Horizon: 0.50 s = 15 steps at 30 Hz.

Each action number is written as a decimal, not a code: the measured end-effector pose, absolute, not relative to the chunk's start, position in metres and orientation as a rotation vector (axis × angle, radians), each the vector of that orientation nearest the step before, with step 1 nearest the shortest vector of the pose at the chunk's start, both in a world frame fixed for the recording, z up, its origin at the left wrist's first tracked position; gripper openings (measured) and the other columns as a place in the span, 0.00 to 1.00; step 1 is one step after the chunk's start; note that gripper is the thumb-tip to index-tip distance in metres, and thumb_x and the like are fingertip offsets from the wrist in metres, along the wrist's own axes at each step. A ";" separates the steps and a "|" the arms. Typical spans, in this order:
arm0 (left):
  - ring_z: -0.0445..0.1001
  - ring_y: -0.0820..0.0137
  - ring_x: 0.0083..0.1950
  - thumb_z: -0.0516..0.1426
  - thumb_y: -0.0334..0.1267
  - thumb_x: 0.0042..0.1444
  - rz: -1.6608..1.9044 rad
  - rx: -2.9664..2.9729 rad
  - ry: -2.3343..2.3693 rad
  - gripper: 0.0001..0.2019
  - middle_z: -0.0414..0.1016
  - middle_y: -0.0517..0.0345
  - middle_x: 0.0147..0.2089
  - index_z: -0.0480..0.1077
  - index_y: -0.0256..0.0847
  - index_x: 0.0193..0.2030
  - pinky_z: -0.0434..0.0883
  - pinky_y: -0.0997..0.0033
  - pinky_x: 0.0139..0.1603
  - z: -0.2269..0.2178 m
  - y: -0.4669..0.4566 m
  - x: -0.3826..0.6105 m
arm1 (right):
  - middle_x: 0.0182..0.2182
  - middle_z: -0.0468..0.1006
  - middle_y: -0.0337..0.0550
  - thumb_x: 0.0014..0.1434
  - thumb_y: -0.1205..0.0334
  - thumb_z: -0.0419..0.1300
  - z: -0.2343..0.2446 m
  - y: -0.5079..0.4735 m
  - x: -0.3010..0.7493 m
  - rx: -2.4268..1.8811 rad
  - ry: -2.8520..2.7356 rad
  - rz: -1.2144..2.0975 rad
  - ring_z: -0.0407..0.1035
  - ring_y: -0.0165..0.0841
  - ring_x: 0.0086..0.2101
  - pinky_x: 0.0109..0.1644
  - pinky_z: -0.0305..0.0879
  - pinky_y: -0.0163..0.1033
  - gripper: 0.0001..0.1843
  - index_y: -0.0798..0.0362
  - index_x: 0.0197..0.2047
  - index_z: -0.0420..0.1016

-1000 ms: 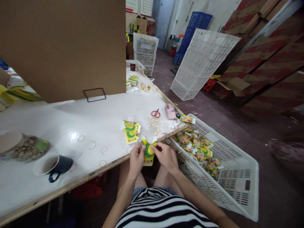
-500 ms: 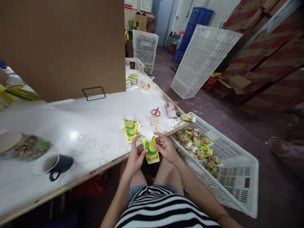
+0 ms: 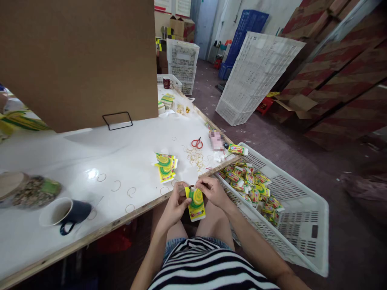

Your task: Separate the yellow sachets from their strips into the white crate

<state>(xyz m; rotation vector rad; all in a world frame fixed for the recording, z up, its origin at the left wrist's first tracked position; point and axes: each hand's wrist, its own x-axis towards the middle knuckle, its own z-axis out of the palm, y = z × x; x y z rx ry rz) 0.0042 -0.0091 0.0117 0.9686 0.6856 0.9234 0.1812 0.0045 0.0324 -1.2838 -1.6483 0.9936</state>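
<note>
Over my lap, just off the table's front edge, is a small yellow and green printed carton (image 3: 197,204). My left hand (image 3: 177,203) grips its left side, thumb across the front. At its top right corner the fingers of my right hand (image 3: 213,191) are pinched by the opening; whether they hold a flap or something small is hidden. On the table to the left lie several flat yellow-green cartons (image 3: 166,167), partly overlapping. Beyond my hands are loose rubber bands (image 3: 195,157) and red-handled scissors (image 3: 197,143).
A white crate (image 3: 302,225) holding several filled yellow packs (image 3: 254,181) stands at my right, below the table edge. A dark mug (image 3: 77,209) and a bag of brown pieces (image 3: 36,191) sit on the left. A large cardboard sheet (image 3: 81,60) rises at the back of the table.
The carton has come slightly down and toward me, and its top now looks more squared up. My right hand has shifted from its side to the top corner.
</note>
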 end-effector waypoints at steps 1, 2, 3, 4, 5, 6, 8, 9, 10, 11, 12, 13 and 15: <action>0.76 0.66 0.42 0.61 0.39 0.54 0.931 0.957 0.687 0.27 0.75 0.56 0.42 0.51 0.46 0.55 0.71 0.70 0.41 0.012 -0.009 0.005 | 0.27 0.75 0.40 0.59 0.58 0.59 0.030 0.005 0.180 -1.289 -1.612 0.978 0.68 0.32 0.30 0.36 0.64 0.36 0.09 0.53 0.32 0.75; 0.76 0.65 0.43 0.61 0.40 0.55 0.936 0.944 0.689 0.31 0.75 0.54 0.44 0.46 0.47 0.59 0.71 0.68 0.42 0.011 -0.009 0.005 | 0.27 0.75 0.40 0.59 0.57 0.59 0.028 0.005 0.179 -1.293 -1.563 0.978 0.69 0.32 0.30 0.36 0.64 0.36 0.09 0.53 0.37 0.75; 0.76 0.64 0.44 0.61 0.40 0.55 0.939 0.937 0.692 0.34 0.75 0.53 0.46 0.43 0.48 0.61 0.72 0.67 0.43 0.011 -0.008 0.005 | 0.28 0.75 0.39 0.59 0.56 0.60 0.025 0.005 0.178 -1.291 -1.509 0.995 0.69 0.32 0.30 0.36 0.65 0.36 0.12 0.52 0.44 0.74; 0.76 0.64 0.46 0.61 0.40 0.55 0.935 0.939 0.692 0.35 0.74 0.51 0.47 0.43 0.48 0.62 0.72 0.67 0.44 0.010 -0.008 0.005 | 0.29 0.75 0.39 0.59 0.55 0.60 0.023 0.005 0.178 -1.285 -1.467 1.016 0.69 0.32 0.29 0.36 0.66 0.36 0.16 0.51 0.49 0.72; 0.76 0.63 0.47 0.61 0.41 0.55 0.927 0.948 0.690 0.33 0.74 0.50 0.48 0.46 0.46 0.61 0.72 0.67 0.44 0.009 -0.008 0.005 | 0.29 0.75 0.39 0.59 0.55 0.60 0.022 0.005 0.178 -1.277 -1.449 1.032 0.69 0.32 0.30 0.36 0.66 0.36 0.18 0.50 0.52 0.71; 0.76 0.62 0.47 0.61 0.41 0.55 0.923 0.958 0.686 0.30 0.74 0.49 0.48 0.50 0.45 0.59 0.72 0.67 0.44 0.008 -0.007 0.005 | 0.30 0.75 0.40 0.60 0.54 0.59 0.022 0.006 0.178 -1.267 -1.462 1.034 0.69 0.32 0.31 0.38 0.66 0.37 0.18 0.50 0.52 0.72; 0.76 0.63 0.46 0.60 0.41 0.55 0.937 0.978 0.689 0.24 0.75 0.49 0.48 0.55 0.44 0.56 0.72 0.68 0.42 0.005 -0.006 0.005 | 0.34 0.75 0.43 0.62 0.52 0.56 0.023 0.007 0.181 -1.253 -1.536 0.986 0.69 0.35 0.36 0.42 0.66 0.39 0.15 0.50 0.46 0.77; 0.77 0.64 0.44 0.60 0.41 0.56 0.946 0.995 0.704 0.22 0.75 0.50 0.47 0.57 0.44 0.55 0.73 0.69 0.41 0.003 -0.006 0.005 | 0.35 0.74 0.45 0.62 0.51 0.55 0.025 0.008 0.183 -1.258 -1.575 0.951 0.69 0.36 0.38 0.43 0.65 0.40 0.16 0.51 0.42 0.79; 0.77 0.65 0.42 0.59 0.41 0.56 0.958 1.014 0.729 0.21 0.76 0.51 0.46 0.58 0.44 0.54 0.73 0.69 0.40 0.002 -0.006 0.005 | 0.34 0.74 0.45 0.63 0.50 0.54 0.028 0.008 0.185 -1.269 -1.601 0.936 0.68 0.36 0.37 0.42 0.65 0.40 0.18 0.52 0.40 0.80; 0.77 0.66 0.40 0.59 0.41 0.56 0.974 1.032 0.760 0.21 0.76 0.52 0.45 0.58 0.44 0.54 0.72 0.70 0.39 0.002 -0.005 0.005 | 0.32 0.73 0.45 0.63 0.49 0.53 0.030 0.009 0.187 -1.281 -1.610 0.961 0.67 0.36 0.36 0.40 0.65 0.40 0.19 0.53 0.40 0.80; 0.77 0.66 0.39 0.59 0.41 0.56 0.985 1.050 0.792 0.21 0.77 0.52 0.44 0.59 0.44 0.55 0.72 0.70 0.38 0.001 -0.006 0.005 | 0.30 0.72 0.43 0.63 0.48 0.53 0.032 0.009 0.189 -1.291 -1.607 1.027 0.67 0.34 0.33 0.38 0.64 0.39 0.20 0.53 0.41 0.79; 0.77 0.66 0.39 0.59 0.42 0.56 0.993 1.068 0.825 0.21 0.77 0.52 0.44 0.59 0.44 0.55 0.73 0.70 0.38 0.001 -0.006 0.006 | 0.27 0.71 0.41 0.61 0.48 0.55 0.033 0.009 0.190 -1.298 -1.603 1.118 0.65 0.32 0.30 0.35 0.63 0.37 0.20 0.54 0.44 0.78; 0.77 0.65 0.42 0.58 0.41 0.56 1.002 1.106 0.878 0.21 0.76 0.52 0.46 0.60 0.44 0.56 0.73 0.68 0.41 0.000 -0.006 0.006 | 0.24 0.70 0.35 0.57 0.51 0.60 0.034 0.009 0.190 -1.306 -1.608 1.280 0.61 0.28 0.24 0.29 0.59 0.33 0.20 0.54 0.49 0.73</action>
